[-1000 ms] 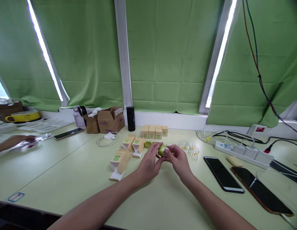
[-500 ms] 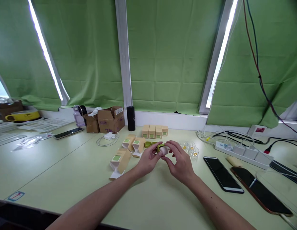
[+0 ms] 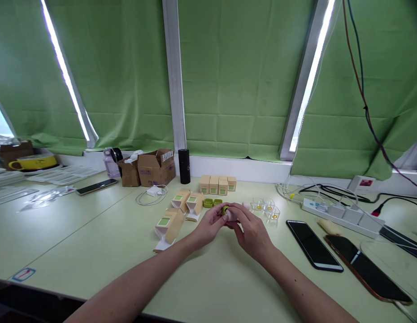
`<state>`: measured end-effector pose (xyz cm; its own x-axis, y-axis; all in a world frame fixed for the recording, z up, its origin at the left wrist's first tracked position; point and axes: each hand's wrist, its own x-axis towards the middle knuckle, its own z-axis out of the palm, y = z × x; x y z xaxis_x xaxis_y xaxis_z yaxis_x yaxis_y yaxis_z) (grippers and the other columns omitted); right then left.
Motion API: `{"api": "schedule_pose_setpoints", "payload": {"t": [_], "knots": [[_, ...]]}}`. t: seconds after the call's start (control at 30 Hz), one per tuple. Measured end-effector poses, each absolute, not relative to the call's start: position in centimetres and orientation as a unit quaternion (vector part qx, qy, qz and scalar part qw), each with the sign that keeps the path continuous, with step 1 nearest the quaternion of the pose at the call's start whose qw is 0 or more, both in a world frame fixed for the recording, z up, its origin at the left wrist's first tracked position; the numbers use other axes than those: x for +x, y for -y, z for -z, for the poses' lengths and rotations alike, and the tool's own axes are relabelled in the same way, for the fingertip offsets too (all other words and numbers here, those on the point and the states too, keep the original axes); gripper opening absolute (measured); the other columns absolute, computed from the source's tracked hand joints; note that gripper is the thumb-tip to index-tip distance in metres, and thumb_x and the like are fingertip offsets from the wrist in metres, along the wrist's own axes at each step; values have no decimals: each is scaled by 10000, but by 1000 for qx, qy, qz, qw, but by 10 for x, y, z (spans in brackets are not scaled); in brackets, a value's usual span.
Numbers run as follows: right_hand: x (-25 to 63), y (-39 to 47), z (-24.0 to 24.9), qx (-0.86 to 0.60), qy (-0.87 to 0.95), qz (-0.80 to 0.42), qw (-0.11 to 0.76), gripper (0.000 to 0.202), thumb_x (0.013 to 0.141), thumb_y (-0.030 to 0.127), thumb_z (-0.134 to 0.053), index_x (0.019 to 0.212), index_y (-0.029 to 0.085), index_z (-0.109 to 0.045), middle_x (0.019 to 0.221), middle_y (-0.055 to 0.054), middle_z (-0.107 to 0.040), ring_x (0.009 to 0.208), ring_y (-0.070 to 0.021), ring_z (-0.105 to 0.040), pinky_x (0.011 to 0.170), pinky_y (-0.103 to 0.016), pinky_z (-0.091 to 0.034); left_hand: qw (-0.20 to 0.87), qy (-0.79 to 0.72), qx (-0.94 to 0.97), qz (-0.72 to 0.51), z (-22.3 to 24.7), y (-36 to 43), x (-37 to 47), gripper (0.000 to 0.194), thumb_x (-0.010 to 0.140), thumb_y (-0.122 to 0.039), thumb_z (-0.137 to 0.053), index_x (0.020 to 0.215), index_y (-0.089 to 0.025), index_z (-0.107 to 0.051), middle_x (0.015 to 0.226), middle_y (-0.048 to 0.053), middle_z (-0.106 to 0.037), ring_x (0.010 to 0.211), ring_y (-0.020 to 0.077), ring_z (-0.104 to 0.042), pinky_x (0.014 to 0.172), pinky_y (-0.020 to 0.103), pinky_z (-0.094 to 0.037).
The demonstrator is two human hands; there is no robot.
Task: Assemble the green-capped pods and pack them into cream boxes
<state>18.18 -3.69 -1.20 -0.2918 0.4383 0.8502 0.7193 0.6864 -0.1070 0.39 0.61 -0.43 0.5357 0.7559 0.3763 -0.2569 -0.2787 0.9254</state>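
Both hands meet over the middle of the table around a small green and white item (image 3: 231, 216), which the fingers partly hide. My left hand (image 3: 210, 223) pinches its green side. The fingers of my right hand (image 3: 249, 226) wrap over the white side. Just behind the hands lie two small green square pieces (image 3: 208, 203). A whitish piece (image 3: 246, 205) shows behind my right hand, beside several clear cups with gold-coloured centres (image 3: 269, 207). Left of my left hand are opened cardboard boxes (image 3: 170, 223) with green labels.
Closed small boxes (image 3: 218, 185) stand at the back, near a black cylinder (image 3: 184, 166) and brown cartons (image 3: 154, 168). To the right lie a phone (image 3: 314, 245), another phone (image 3: 366, 267) and a white power strip (image 3: 343, 217) with cables. A white cable (image 3: 151, 195) is coiled at the left.
My right hand has closed further over the item, its fingers moving left and down. More of the green square pieces and a whitish piece behind the hand now show.
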Motion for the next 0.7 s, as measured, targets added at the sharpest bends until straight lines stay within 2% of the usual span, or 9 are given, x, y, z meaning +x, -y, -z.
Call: {"api": "schedule_pose_setpoints", "payload": {"t": [0.23, 0.53, 0.7], "knots": [[179, 38, 9, -370, 793, 157, 458, 337, 987, 86, -484, 1297, 201, -547, 1271, -159, -698, 1152, -277, -703, 874, -423, -651, 573, -190, 644, -470, 5, -2, 12, 510, 878, -517, -747, 1239, -165, -671, 1132, 122, -694, 1042, 246, -656, 916, 391, -572], [175, 40, 5, -365, 787, 171, 467, 319, 985, 89, -473, 1278, 194, -543, 1216, -169, -693, 1120, -278, -707, 854, -424, -649, 510, -218, 650, -520, 9, 1, 16, 517, 900, -542, -707, 1249, -168, -634, 1165, 124, -686, 1093, 245, -646, 990, 381, -525], [178, 39, 9, -370, 783, 168, 471, 315, 997, 120, -503, 1299, 206, -534, 1196, -157, -696, 1102, -273, -712, 862, -419, -649, 534, -220, 651, -492, 9, 6, 15, 614, 924, -549, -672, 1396, -173, -556, 1202, 129, -670, 1119, 251, -636, 983, 386, -532]]}}
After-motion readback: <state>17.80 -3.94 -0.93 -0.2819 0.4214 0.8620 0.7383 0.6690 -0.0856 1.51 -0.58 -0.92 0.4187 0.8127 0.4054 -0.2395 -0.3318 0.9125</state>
